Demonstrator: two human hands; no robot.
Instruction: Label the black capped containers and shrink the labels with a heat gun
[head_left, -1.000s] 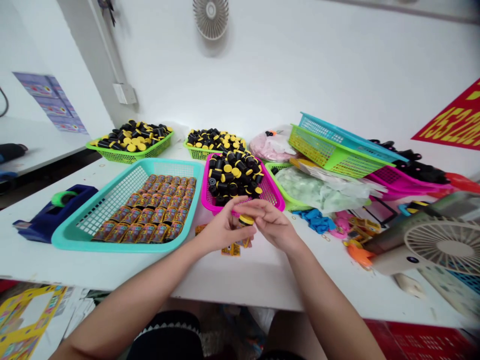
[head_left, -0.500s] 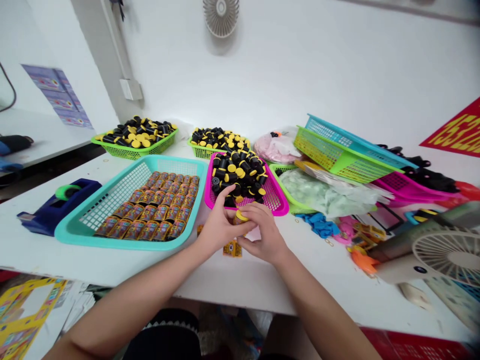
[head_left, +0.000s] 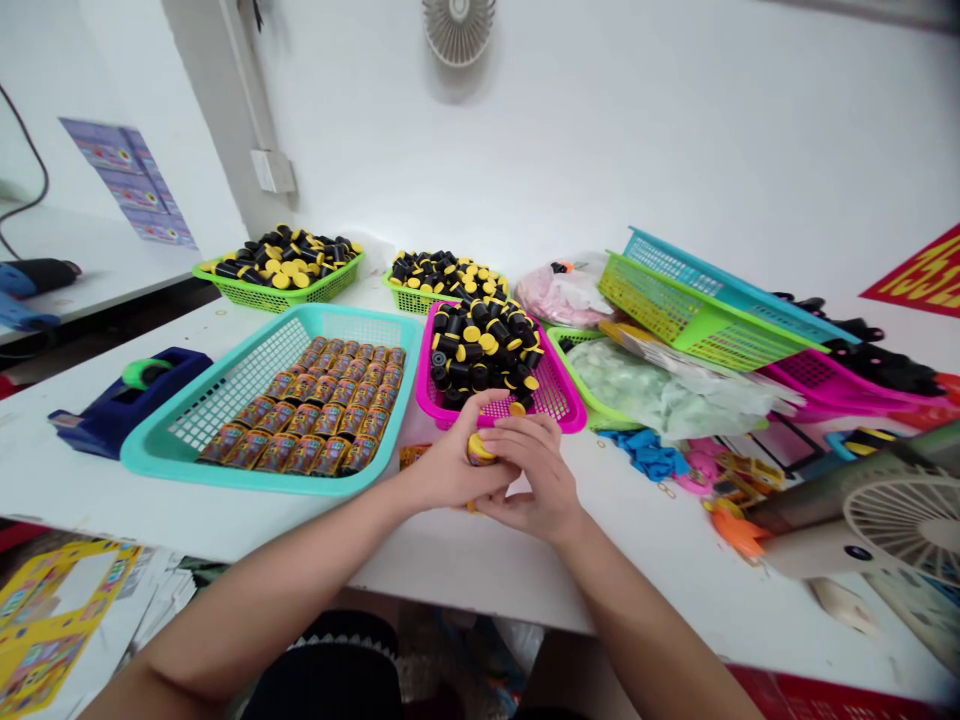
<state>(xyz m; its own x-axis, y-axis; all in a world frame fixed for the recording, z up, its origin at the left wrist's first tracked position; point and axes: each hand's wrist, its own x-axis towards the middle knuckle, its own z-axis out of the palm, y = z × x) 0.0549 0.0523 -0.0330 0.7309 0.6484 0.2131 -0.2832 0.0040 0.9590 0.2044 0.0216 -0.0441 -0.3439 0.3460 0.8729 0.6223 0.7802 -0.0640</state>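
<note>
Between my two hands is a small canister (head_left: pixel 480 450) with a yellow cap, tilted so the cap shows toward me. My left hand (head_left: pixel 444 466) wraps round it from the left, and the fingers of my right hand (head_left: pixel 538 478) press on it from the right. Most of its body is hidden by my fingers. An orange printed label (head_left: pixel 412 456) lies on the table beside my left hand. Just beyond my hands, a magenta basket (head_left: pixel 564 408) holds many black canisters (head_left: pixel 480 340) with yellow caps. Labelled canisters (head_left: pixel 315 415) lie in rows in a turquoise basket (head_left: pixel 240 482) to the left.
A blue tape dispenser (head_left: pixel 131 400) stands at far left. Two green baskets (head_left: pixel 259 296) of canisters are at the back. On the right are stacked baskets (head_left: pixel 697 310), bags (head_left: pixel 645 385), blue scraps (head_left: pixel 649 455) and a fan (head_left: pixel 900 520). Another fan (head_left: pixel 459 30) is on the wall.
My view has shifted slightly left. My fingers have closed further round the canister, and it has turned a little. The label beneath my hands is now mostly covered.
</note>
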